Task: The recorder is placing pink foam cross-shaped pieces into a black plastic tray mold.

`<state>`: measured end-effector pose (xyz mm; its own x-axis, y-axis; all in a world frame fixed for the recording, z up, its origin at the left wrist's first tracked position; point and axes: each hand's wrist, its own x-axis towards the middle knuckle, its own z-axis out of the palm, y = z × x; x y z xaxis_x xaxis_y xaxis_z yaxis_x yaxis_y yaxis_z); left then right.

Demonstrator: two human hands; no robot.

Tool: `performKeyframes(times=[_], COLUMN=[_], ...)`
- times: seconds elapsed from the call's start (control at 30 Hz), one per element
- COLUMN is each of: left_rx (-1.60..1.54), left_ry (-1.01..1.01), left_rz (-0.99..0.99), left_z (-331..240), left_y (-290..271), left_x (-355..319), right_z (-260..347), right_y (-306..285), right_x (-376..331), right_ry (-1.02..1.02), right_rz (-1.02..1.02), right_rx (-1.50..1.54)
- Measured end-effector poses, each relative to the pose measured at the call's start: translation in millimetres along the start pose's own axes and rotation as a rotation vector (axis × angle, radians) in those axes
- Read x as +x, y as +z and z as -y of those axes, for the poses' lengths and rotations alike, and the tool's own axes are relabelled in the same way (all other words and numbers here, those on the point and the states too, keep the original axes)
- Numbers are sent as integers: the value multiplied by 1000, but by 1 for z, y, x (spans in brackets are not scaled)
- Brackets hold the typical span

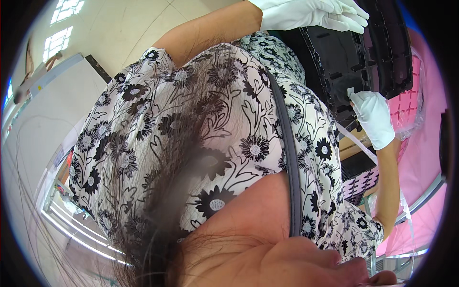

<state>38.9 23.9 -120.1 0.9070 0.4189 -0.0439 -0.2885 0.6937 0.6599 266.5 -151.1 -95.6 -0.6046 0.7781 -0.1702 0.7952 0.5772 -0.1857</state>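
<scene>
Two white-gloved hands, left [313,14] at twelve o'clock, right [373,117] at three, both gripping one black plastic moulding [344,57].

A floral black-and-white dress [191,124] fills the middle of the view, with strands of dark hair [162,191] hanging across it and a grey strap [289,158] running down its right part. At one o'clock, a white-gloved hand [311,14] lies flat along the upper edge of a black moulded plastic part [344,57], fingers extended and touching it. At three o'clock, the other white-gloved hand [375,117] presses its fingertips against the lower part of the same black piece. Which of the two hands is left or right cannot be told from this tilted view. Pink crates [411,100] sit behind, at two to three o'clock. Pale floor tiles [119,24] show at eleven o'clock.
</scene>
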Motion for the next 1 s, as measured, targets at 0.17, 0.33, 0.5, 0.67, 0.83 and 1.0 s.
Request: performKeyframes(times=[0.17, 0.33, 0.5, 0.67, 0.83, 1.0], left_rx=[-31, -47, -37, -35, -54, -39], left_ry=[7, 1, -13, -4, 0, 0], left_rz=[50, 29, 1, 18, 21, 25], left_z=[-1, -3, -5, -8, -2, -4], left_y=[-1, -4, -2, 0, -3, -2], left_x=[1, 0, -6, -10, -11, -10], right_z=[5, 7, 8, 10, 10, 12], right_y=[1, 5, 4, 2, 10, 5], right_x=[0, 7, 10, 12, 13, 15], right_ry=[34, -27, 5, 66, 237, 311], right_rz=[16, -38, 19, -39, -3, 32], right_rx=[-11, -137, -43, 64, 230, 215])
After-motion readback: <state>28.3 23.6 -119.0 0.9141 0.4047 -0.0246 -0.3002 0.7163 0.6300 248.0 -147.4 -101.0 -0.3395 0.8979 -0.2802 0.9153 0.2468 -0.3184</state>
